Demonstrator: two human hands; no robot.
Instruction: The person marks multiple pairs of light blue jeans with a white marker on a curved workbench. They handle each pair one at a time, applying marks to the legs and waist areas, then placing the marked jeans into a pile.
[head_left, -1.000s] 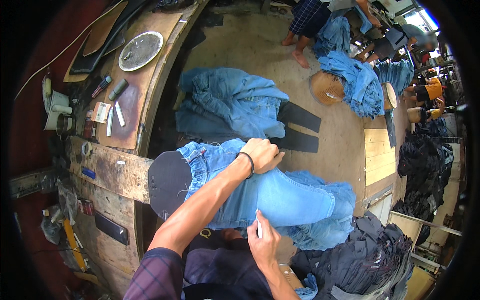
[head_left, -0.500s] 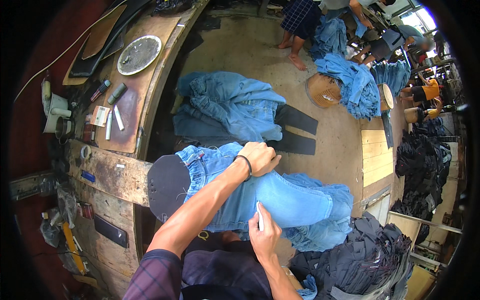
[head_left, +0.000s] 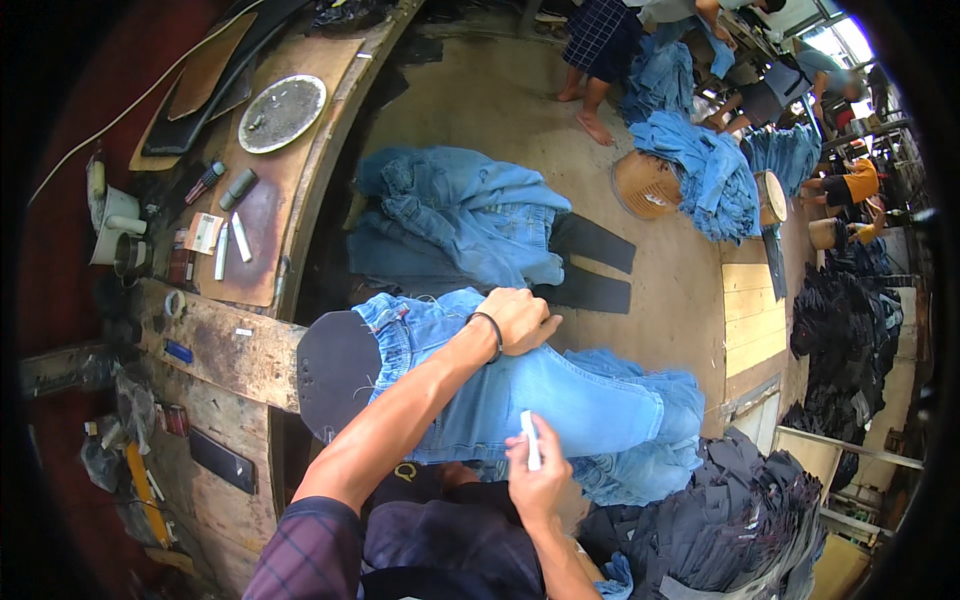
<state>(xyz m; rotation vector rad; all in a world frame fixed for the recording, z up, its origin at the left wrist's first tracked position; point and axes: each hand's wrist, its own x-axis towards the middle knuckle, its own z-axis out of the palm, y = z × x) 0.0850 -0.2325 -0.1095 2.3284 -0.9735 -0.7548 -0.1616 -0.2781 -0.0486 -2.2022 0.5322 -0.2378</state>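
Observation:
A pair of light blue jeans [head_left: 590, 395] with an elastic waistband is drawn over a dark board with a rounded end [head_left: 335, 365], which pokes out at the waist. Across the jeans reaches my left arm; my left hand [head_left: 517, 320] is closed on the denim at their far edge. In my right hand [head_left: 540, 483] a short white stick [head_left: 530, 440], much like chalk, is pinched upright over the near side of the leg. Whether its tip touches the cloth I cannot tell. The jeans' far leg end hangs bunched at the right.
More jeans [head_left: 460, 215] lie piled beyond the board. On the left bench are a round dish [head_left: 283, 113], two white sticks [head_left: 241, 237] and a phone [head_left: 222, 461]. Dark cloth pieces [head_left: 710, 515] heap at the lower right. Several people work at the far right by denim-topped drums [head_left: 645, 185].
My right hand has shifted slightly right and toward me, and the white stick now points more upright. My left hand stays where it was on the jeans.

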